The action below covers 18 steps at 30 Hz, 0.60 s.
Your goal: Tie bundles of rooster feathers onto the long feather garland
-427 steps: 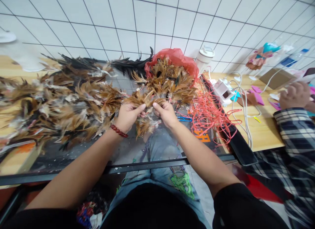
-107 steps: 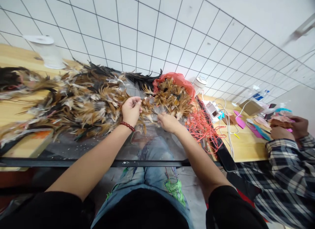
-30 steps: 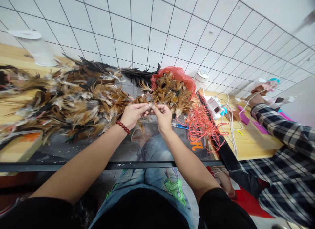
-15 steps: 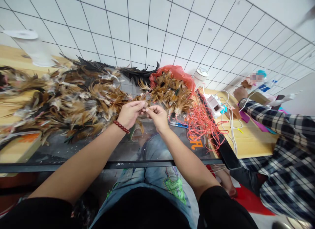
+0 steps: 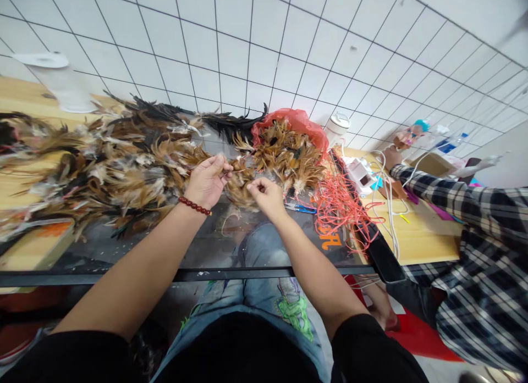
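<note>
My left hand (image 5: 208,181), with a dark red bead bracelet (image 5: 194,205) at the wrist, is closed in a pinch. A thin strand seems to stick out from its fingertips; I cannot make out what it is. My right hand (image 5: 268,197) is also pinched, a short way to the right, and what it holds is too small to tell. Brown feathers (image 5: 240,188) show between the hands; whether either hand grips them is unclear. Left of my hands spreads a big heap of brown, white and black feathers (image 5: 136,168). Beyond my right hand, more brown feathers (image 5: 289,155) fill a red plastic bag (image 5: 295,122).
Blue-handled snips (image 5: 303,208) lie beside a tangle of red cord (image 5: 340,207). White cables (image 5: 394,229) run past a white device (image 5: 358,177) and a white lidded cup (image 5: 338,125). A co-worker's plaid sleeve (image 5: 437,188) reaches in at right. A white container (image 5: 68,83) stands at far left.
My hands, which were together at the fingertips, have moved apart, the left one shifting left. Brown feathers now show in the gap. The co-worker's hand has moved slightly left.
</note>
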Each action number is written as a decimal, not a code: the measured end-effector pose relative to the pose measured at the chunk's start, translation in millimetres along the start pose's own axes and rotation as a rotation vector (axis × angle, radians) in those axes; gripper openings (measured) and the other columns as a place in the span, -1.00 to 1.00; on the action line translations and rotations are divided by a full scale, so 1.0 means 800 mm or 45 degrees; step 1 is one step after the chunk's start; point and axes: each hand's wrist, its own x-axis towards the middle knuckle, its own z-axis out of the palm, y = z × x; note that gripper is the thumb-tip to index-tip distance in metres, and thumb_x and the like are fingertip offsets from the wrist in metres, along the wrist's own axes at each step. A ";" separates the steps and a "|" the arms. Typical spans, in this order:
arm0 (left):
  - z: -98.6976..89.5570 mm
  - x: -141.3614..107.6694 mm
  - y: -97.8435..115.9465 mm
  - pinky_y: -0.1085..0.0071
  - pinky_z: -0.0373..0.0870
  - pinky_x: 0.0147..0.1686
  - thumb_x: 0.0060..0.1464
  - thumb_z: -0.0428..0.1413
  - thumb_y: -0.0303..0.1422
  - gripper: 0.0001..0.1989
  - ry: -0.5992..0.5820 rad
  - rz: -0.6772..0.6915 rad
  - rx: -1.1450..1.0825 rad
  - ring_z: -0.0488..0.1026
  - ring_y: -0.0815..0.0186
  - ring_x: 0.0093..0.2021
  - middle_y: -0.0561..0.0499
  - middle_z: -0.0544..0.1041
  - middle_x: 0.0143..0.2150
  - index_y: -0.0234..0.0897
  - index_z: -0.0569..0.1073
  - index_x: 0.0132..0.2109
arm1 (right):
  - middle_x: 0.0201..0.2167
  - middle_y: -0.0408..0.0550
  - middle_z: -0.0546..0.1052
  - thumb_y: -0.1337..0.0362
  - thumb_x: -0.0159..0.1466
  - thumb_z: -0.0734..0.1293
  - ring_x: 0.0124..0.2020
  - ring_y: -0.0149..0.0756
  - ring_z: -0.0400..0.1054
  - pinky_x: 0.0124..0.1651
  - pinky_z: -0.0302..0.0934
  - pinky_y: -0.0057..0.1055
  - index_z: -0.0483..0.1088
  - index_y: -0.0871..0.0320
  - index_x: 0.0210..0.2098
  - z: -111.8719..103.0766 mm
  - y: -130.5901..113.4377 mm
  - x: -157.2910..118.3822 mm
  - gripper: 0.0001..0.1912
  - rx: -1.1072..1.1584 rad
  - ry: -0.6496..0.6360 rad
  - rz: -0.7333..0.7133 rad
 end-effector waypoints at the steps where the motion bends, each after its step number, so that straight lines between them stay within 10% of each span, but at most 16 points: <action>1: 0.000 0.000 0.000 0.52 0.34 -0.37 -0.15 0.39 -0.32 -0.73 -0.002 -0.002 -0.004 0.42 0.45 -0.44 0.12 0.42 -0.53 -0.29 0.44 -0.43 | -0.56 -0.25 0.37 0.17 0.20 0.31 -0.49 -0.42 0.20 -0.34 0.10 -0.47 0.37 0.12 -0.47 -0.005 0.004 0.003 -0.82 0.020 -0.002 0.051; 9: 0.003 -0.001 -0.002 0.51 0.34 -0.36 -0.18 0.40 -0.34 -0.74 0.038 0.011 0.065 0.44 0.43 -0.40 0.09 0.44 -0.51 -0.30 0.46 -0.42 | -0.19 -0.04 0.48 0.38 0.17 0.29 -0.17 -0.25 0.34 -0.06 0.19 -0.33 0.45 0.09 -0.20 -0.051 -0.009 0.006 -0.79 -0.428 0.243 -0.190; 15: 0.002 -0.002 -0.003 0.51 0.36 -0.35 -0.21 0.41 -0.35 -0.74 0.030 -0.010 0.050 0.44 0.44 -0.40 0.05 0.50 -0.46 -0.31 0.49 -0.41 | -0.48 -0.18 0.40 0.29 -0.03 0.50 -0.39 -0.33 0.27 -0.24 0.12 -0.38 0.46 0.10 -0.46 -0.063 -0.012 0.004 -0.84 -0.559 -0.329 -0.132; 18: 0.001 -0.002 -0.004 0.50 0.36 -0.39 -0.23 0.41 -0.32 -0.72 0.012 -0.028 0.071 0.42 0.43 -0.43 0.04 0.50 -0.46 -0.31 0.48 -0.43 | -0.60 -0.24 0.33 0.34 0.02 0.46 -0.46 -0.40 0.19 -0.30 0.07 -0.43 0.37 0.13 -0.58 -0.052 -0.009 0.006 -0.83 -0.352 -0.350 -0.089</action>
